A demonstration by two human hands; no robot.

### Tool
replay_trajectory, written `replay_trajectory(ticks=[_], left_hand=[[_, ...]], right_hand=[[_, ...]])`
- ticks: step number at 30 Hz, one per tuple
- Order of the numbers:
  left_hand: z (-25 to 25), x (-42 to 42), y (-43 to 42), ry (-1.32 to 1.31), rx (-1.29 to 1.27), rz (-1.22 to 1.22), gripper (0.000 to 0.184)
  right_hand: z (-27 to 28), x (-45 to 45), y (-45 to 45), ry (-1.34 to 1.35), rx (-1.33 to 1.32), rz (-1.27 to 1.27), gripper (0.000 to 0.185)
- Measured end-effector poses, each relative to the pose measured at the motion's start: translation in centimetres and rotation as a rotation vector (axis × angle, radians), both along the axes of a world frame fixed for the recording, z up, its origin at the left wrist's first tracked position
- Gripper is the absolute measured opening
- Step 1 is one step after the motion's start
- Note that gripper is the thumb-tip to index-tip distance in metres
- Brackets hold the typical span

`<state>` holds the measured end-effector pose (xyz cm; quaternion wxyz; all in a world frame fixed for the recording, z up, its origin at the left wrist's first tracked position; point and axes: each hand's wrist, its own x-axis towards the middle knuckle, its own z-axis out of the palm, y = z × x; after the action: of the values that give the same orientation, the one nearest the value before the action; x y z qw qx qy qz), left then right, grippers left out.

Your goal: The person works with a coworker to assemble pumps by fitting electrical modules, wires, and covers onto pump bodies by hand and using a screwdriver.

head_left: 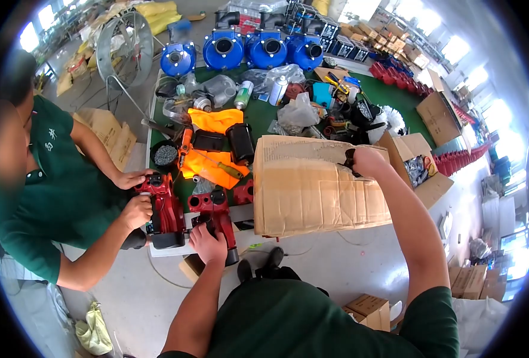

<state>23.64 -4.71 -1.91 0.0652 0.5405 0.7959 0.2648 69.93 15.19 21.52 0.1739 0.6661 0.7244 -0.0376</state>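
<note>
My left hand (pixel 209 243) is closed on a dark red pump (pixel 219 222) at the table's near edge. My right hand (pixel 369 162) grips a large cardboard box (pixel 318 200) at a dark torn opening in its upper face, where the fingertips are hidden. The box overhangs the near edge of the table. To the left, a co-worker's two hands (pixel 137 210) are on another red pump (pixel 168 209). Part of a third red pump (pixel 243 192) shows beside the box.
Blue pumps (pixel 223 50) line the far side of the green table. Nearer lie orange cloths (pixel 217 121), a screwdriver (pixel 231 170), a bowl of small parts (pixel 165 154) and spray cans (pixel 243 95). An open carton (pixel 417 167) stands right. A co-worker (pixel 43 173) is at the left.
</note>
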Motion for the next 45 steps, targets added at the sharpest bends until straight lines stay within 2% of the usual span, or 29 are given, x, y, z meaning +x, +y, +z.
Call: replay_trajectory(ticks=[3, 7, 9, 11, 12, 13, 19, 22, 25, 26, 30, 31, 33, 35, 37, 39, 42, 44, 45], left_hand=[[0.1, -0.1, -0.1, -0.012, 0.004, 0.001, 0.047], [0.4, 0.1, 0.1, -0.034, -0.009, 0.009, 0.045], [0.3, 0.1, 0.1, -0.024, -0.014, 0.011, 0.046], [0.5, 0.0, 0.1, -0.025, -0.029, 0.014, 0.050], [0.7, 0.0, 0.1, -0.027, -0.035, 0.018, 0.050], [1.0, 0.0, 0.1, -0.031, -0.041, 0.018, 0.050], [-0.1, 0.0, 0.1, 0.004, 0.042, 0.014, 0.046], [-0.2, -0.1, 0.1, 0.000, 0.027, 0.017, 0.048], [-0.3, -0.1, 0.1, 0.006, 0.025, 0.014, 0.048], [-0.3, -0.1, 0.1, 0.010, 0.026, 0.014, 0.048], [-0.1, -0.1, 0.1, -0.019, 0.023, 0.008, 0.049], [-0.1, -0.1, 0.1, -0.022, 0.023, 0.010, 0.049], [-0.2, -0.1, 0.1, -0.030, 0.015, 0.011, 0.049], [-0.3, -0.1, 0.2, -0.041, 0.002, 0.016, 0.049], [-0.2, -0.1, 0.2, -0.068, 0.012, 0.015, 0.049], [-0.2, -0.2, 0.0, -0.102, 0.042, 0.009, 0.051], [-0.2, -0.8, -0.5, -0.182, 0.097, -0.023, 0.057], [1.3, -0.9, -1.3, -0.277, 0.156, -0.020, 0.058], [3.0, -0.7, -1.8, -0.352, 0.163, 0.002, 0.058]], right_hand=[[1.7, -0.2, -0.1, 0.124, -0.075, -0.056, 0.030], [4.3, 2.1, -0.8, 0.290, 0.030, -0.057, 0.036], [3.5, 4.7, -1.0, 0.403, 0.144, -0.046, 0.039], [2.4, 7.2, -1.1, 0.515, 0.183, -0.003, 0.034], [3.3, 5.8, -2.5, 0.740, 0.164, -0.266, 0.027], [3.8, 6.4, -2.3, 0.797, 0.002, -0.361, 0.023], [6.9, 2.9, -5.7, 1.054, 0.243, -0.527, 0.025], [6.9, 4.9, -6.8, 1.484, 0.315, -0.626, 0.028], [5.3, 5.2, -8.5, 2.012, 0.331, -0.614, 0.032], [4.7, 5.8, -8.7, 2.177, 0.181, -0.478, 0.037], [1.5, 3.6, -9.4, 2.609, 0.102, -0.354, 0.041], [1.0, 2.5, -9.4, 2.739, -0.063, -0.333, 0.040], [1.5, -0.8, -10.1, 2.842, -0.266, -0.384, 0.038], [2.7, -5.1, -11.1, 2.857, -0.191, -0.534, 0.031], [3.7, -7.9, -12.6, 2.856, -0.290, -0.600, 0.032], [5.2, -11.8, -14.7, 2.805, -0.353, -0.656, 0.052], [5.4, -15.3, -18.4, 2.625, -0.463, -0.607, 0.071], [5.7, -17.4, -21.1, 2.462, -0.475, -0.618, 0.090], [5.4, -18.3, -22.1, 2.397, -0.524, -0.508, 0.094]])
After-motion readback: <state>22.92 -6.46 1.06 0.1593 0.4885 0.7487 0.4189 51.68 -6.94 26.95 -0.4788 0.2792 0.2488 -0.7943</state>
